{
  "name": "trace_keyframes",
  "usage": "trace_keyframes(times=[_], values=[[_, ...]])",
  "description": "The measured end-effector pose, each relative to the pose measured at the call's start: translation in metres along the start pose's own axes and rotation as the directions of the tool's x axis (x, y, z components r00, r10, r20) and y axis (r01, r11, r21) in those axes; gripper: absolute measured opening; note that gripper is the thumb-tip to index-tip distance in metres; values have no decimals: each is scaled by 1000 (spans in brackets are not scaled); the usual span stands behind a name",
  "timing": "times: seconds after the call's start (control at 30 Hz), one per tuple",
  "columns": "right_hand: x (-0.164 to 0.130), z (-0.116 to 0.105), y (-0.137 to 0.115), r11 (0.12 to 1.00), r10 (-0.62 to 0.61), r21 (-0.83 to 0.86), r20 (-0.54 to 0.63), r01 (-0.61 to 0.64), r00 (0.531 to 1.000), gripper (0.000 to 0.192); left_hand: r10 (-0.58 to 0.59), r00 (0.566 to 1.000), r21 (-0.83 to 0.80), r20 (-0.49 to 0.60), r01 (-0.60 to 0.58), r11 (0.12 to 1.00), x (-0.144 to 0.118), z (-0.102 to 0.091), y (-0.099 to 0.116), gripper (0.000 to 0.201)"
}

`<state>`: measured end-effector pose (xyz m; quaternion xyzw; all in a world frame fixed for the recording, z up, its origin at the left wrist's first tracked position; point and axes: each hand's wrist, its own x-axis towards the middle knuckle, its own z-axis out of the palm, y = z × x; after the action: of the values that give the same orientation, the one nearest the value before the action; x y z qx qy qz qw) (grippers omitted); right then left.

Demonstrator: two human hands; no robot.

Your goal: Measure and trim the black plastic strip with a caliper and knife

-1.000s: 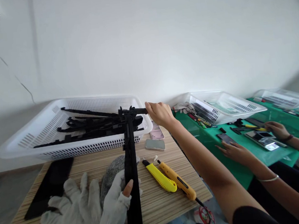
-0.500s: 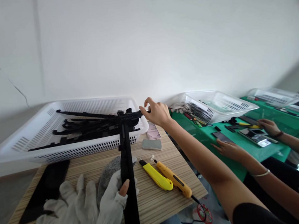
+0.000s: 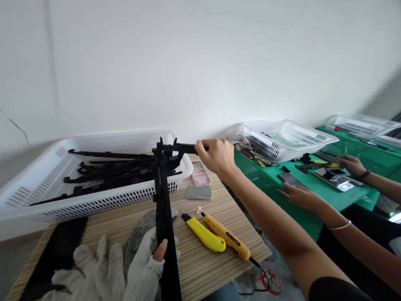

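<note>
My left hand (image 3: 146, 264), in a white glove with the thumb tip bare, is closed around a long black strip-like part (image 3: 165, 239) that points away from me. My right hand (image 3: 217, 157), bare, is wrapped around the beam end of a black caliper (image 3: 186, 148). The caliper's jaws lie at the far end of the black part; whether they touch it I cannot tell. Behind it, a white plastic basket (image 3: 96, 207) holds several similar black parts (image 3: 113, 170). Under my left hand is a rounded grey object (image 3: 137, 234), partly hidden.
A loose white glove (image 3: 93, 288), a dark flat panel (image 3: 55, 259), a yellow utility knife (image 3: 205, 234), a corded yellow tool (image 3: 228, 237) and a grey block (image 3: 198, 193) lie on the wooden table (image 3: 213, 281). At right, a co-worker's hands (image 3: 304, 196) work over a green table (image 3: 261, 189).
My right hand's fingers, spread and lightly pinching before, have closed around the caliper's end. The caliper's jaws show more clearly now. The whole view has shifted slightly.
</note>
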<state>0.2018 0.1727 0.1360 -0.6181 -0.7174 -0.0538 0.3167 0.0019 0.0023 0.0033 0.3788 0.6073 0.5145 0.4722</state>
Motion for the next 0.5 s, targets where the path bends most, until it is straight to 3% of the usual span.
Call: trace_keyframes(times=[0.17, 0.3, 0.37, 0.5], values=[[-29, 8, -7, 997, -46, -58, 73, 51, 996, 40, -17, 1000, 9, 15, 16, 1000, 2, 0, -3, 45], [-39, 25, -10, 982, -174, -55, 130, 182, 976, 42, -3, 1000, 17, -25, 4, 1000, 4, -1, -9, 41], [-42, 34, -6, 972, -224, -46, 106, 230, 969, 42, -2, 999, 18, -39, 3, 1000, 4, -3, -12, 42], [-53, 49, 4, 978, -208, -12, -31, 208, 978, 37, -20, 1000, 16, -17, 21, 1000, 4, -5, -18, 44]])
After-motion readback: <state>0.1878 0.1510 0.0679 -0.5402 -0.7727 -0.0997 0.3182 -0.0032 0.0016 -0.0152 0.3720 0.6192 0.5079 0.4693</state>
